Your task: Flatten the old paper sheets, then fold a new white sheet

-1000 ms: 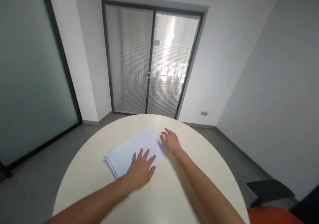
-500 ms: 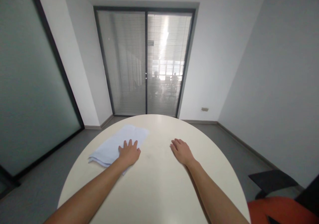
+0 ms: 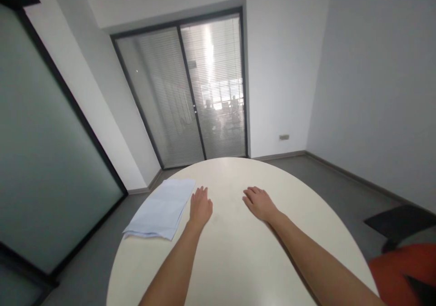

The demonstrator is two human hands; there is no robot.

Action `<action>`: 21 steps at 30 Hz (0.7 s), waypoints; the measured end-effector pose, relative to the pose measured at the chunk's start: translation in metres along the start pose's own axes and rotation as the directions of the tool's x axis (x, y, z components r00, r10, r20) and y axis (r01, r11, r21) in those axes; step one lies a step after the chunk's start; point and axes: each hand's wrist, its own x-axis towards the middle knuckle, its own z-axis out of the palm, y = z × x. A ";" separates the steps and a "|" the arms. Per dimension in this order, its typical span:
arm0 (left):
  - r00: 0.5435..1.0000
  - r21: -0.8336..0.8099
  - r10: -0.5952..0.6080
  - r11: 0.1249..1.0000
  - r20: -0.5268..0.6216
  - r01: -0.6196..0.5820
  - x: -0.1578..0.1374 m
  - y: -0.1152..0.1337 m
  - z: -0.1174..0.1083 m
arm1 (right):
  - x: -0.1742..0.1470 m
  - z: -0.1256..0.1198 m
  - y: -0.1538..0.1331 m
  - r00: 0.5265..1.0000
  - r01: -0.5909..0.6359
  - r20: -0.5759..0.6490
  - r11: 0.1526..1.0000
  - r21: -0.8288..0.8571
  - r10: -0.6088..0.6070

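Observation:
A folded light-blue cloth (image 3: 161, 209) lies flat on the left side of the round cream table (image 3: 231, 260). Just to the right of the cloth, my left hand (image 3: 200, 207) rests palm down on the tabletop, fingers stretched forward and holding nothing. Farther right, my right hand (image 3: 260, 202) also lies palm down on the table, open, with its fingers pointing forward and to the left. Bare tabletop shows between the two hands.
An orange and black chair (image 3: 405, 269) stands by the table's right edge. Behind the table is a glass door (image 3: 214, 92) with blinds. A frosted glass panel (image 3: 51, 151) rises on the left, and a wall socket (image 3: 284, 137) sits low on the far wall.
My left hand has moved off the cloth to the right and now lies on the tabletop beside it. The view has tilted. My right hand stays resting on the table.

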 end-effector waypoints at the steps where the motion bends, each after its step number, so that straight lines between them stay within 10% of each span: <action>1: 0.999 -0.030 0.044 0.999 0.015 -0.043 0.000 0.005 0.003 | 0.002 -0.003 -0.003 1.000 -0.009 0.027 1.000 -0.024 0.010; 7: 0.999 -0.121 0.039 0.992 -0.013 -0.041 0.000 0.002 0.007 | 0.021 -0.009 -0.026 0.967 -0.183 0.157 0.977 -0.113 0.200; 11: 0.997 -0.183 0.081 0.980 0.016 -0.077 -0.007 -0.002 0.004 | 0.020 0.003 -0.030 0.988 -0.153 -0.018 0.985 -0.081 0.152; 21: 0.983 -0.147 0.162 0.978 0.082 -0.149 -0.014 -0.004 -0.001 | 0.014 0.017 -0.018 0.981 -0.115 0.159 0.993 -0.016 0.116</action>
